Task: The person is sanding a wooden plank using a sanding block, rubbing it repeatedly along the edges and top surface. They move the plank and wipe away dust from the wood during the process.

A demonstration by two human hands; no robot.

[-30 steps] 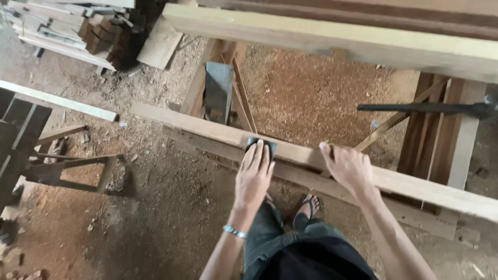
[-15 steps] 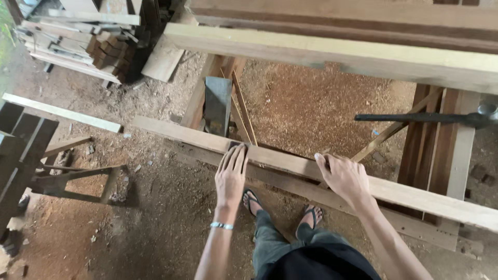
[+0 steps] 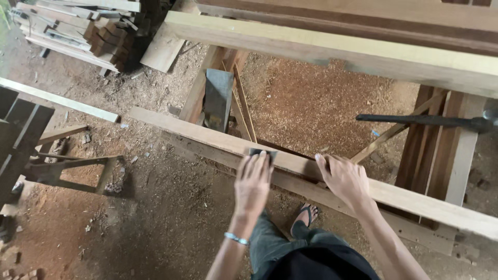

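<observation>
Sawdust covers the floor (image 3: pixel 311 103) of this workshop, thickest on the far side under a heavy pale beam (image 3: pixel 332 46) that crosses the top of the view. Stacked lumber (image 3: pixel 72 31) sits at the far left, and a dark wooden trestle (image 3: pixel 31 150) stands at the left edge. A long pale plank (image 3: pixel 197 132) runs from the left middle down to the near right, lying across the person's front. A dark bar clamp (image 3: pixel 420 120) reaches in from the right.

On the plank, the left hand (image 3: pixel 252 184) lies flat, fingers straight, pressing a small dark sanding pad (image 3: pixel 262 152) whose far edge peeks out past the fingertips. The right hand (image 3: pixel 346 179) rests just to the right, fingers curled loosely over the plank's far edge, steadying it and grasping nothing else.

Judging by the surface, sanding is somewhere in the middle: the plank looks evenly pale on both sides of the pad, so I cannot tell which stretch is finished and which is still to be rubbed.
</observation>
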